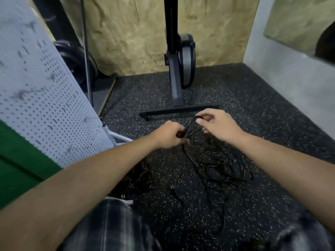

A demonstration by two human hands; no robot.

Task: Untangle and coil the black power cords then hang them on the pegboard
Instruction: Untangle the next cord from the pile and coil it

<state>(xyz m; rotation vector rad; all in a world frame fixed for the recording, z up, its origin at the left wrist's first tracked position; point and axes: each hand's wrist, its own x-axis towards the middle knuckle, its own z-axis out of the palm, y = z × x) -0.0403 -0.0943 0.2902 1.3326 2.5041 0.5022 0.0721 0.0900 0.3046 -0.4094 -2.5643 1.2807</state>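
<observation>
Black cord (189, 124) loop | left hand (170, 134) fist grips it | right hand (217, 124) pinches top

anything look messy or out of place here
Yes: the black power cords lie in a loose tangled heap on the speckled floor. The left hand and right hand hold one looped strand above it; the rest is uncoiled.

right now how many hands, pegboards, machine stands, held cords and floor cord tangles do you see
hands: 2, left hand and right hand
pegboard: 1
machine stand: 1
held cord: 1, gripped by both hands
floor tangles: 2, large tangle and small tangle; single cords in them cannot be counted
total: 7
</observation>
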